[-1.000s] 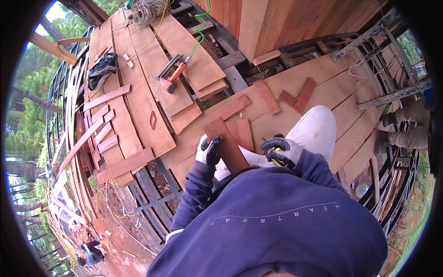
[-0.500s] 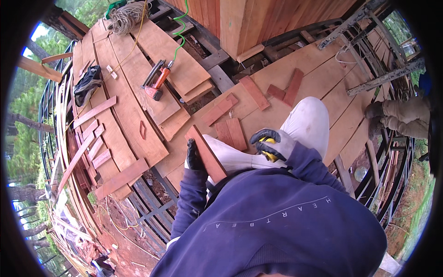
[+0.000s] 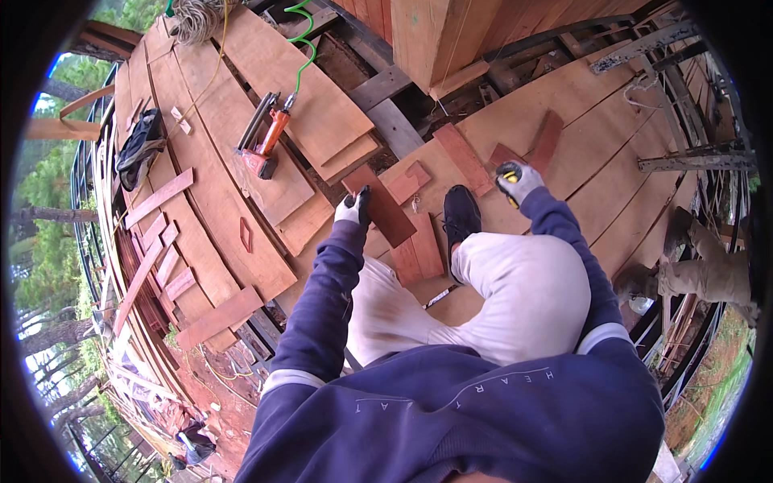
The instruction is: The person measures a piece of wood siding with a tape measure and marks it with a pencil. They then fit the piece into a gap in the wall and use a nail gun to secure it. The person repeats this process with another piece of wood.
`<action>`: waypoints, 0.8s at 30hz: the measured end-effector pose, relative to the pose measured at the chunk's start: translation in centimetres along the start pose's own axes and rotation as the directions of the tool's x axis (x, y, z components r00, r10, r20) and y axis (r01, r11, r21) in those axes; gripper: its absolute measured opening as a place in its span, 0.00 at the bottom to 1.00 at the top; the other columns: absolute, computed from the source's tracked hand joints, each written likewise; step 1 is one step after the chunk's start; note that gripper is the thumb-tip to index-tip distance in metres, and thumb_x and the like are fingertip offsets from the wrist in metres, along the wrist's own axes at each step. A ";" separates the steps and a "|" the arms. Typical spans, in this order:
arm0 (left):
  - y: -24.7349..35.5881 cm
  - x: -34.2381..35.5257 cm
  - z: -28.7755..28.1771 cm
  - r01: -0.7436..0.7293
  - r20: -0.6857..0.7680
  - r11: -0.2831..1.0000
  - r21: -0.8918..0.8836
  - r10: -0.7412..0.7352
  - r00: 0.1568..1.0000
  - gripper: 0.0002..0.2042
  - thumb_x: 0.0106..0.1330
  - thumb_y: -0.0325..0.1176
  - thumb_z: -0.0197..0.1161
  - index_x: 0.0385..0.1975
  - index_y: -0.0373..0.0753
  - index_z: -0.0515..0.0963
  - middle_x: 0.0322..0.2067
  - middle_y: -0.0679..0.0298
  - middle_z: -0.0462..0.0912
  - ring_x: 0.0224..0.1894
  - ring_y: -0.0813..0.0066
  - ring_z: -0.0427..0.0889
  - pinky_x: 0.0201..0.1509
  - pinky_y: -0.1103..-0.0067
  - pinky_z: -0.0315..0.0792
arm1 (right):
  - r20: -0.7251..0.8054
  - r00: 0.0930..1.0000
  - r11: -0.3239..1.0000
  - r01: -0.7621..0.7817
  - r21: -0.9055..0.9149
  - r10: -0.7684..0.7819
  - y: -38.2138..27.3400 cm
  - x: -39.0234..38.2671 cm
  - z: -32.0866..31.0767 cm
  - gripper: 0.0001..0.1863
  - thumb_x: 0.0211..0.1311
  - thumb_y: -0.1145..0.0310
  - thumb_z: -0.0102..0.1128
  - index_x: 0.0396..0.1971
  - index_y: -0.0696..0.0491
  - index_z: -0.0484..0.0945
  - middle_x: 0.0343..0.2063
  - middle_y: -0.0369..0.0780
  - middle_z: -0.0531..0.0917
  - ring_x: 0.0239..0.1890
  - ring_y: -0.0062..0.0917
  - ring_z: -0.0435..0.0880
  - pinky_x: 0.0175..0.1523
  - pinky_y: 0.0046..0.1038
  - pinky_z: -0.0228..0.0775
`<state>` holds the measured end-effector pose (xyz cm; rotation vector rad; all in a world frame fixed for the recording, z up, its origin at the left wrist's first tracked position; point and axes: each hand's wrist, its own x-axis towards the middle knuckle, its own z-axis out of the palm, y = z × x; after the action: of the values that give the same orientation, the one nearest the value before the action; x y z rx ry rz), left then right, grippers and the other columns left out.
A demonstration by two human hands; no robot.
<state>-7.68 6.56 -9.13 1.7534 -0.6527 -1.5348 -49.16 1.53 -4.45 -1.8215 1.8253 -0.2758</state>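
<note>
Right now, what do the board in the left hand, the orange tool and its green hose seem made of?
Board: likely wood, dull finish; flat, reddish-brown, straight-cut. Orange tool: painted metal or plastic, unclear which; bright, solid colour. Green hose: probably plastic, smooth; bright colour, springlike coils.

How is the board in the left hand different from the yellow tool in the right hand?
The board is a flat, reddish-brown rectangle, while the yellow tool is compact and has a bright yellow part.
The board is much longer than the yellow tool.
Most of the board extends beyond the left hand; the yellow tool is largely hidden by the right hand.
Shared: both are held in gloved hands.
</note>
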 end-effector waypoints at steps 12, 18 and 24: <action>0.3 5.6 6.7 -0.178 0.102 0.523 0.833 0.171 0.980 0.35 0.50 0.52 0.70 0.58 0.44 0.70 0.53 0.51 0.73 0.53 0.55 0.76 0.55 0.67 0.72 | 0.078 0.997 0.945 0.019 -0.326 0.006 -3.5 0.4 7.4 0.35 0.52 0.44 0.61 0.58 0.47 0.70 0.56 0.46 0.69 0.60 0.41 0.66 0.62 0.45 0.59; -0.7 4.5 6.8 -0.184 0.174 0.104 0.977 0.100 0.980 0.40 0.45 0.52 0.73 0.59 0.43 0.65 0.55 0.52 0.69 0.58 0.51 0.68 0.59 0.59 0.67 | 0.261 0.942 0.901 0.292 -0.320 -0.212 -11.4 6.0 13.1 0.44 0.51 0.36 0.57 0.66 0.44 0.61 0.65 0.48 0.60 0.60 0.43 0.66 0.62 0.43 0.61; 0.6 3.9 8.9 -0.129 0.129 0.088 0.988 0.007 0.992 0.39 0.43 0.52 0.73 0.54 0.37 0.67 0.52 0.48 0.71 0.56 0.49 0.70 0.59 0.62 0.67 | 0.368 0.928 0.916 0.100 -0.388 0.054 -14.4 7.6 14.8 0.47 0.52 0.47 0.62 0.70 0.42 0.51 0.70 0.47 0.48 0.63 0.46 0.63 0.62 0.43 0.62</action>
<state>-15.68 1.60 -11.51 2.4892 -2.2547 -1.0027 -28.81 -3.45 -11.28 -1.9944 1.6682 0.4489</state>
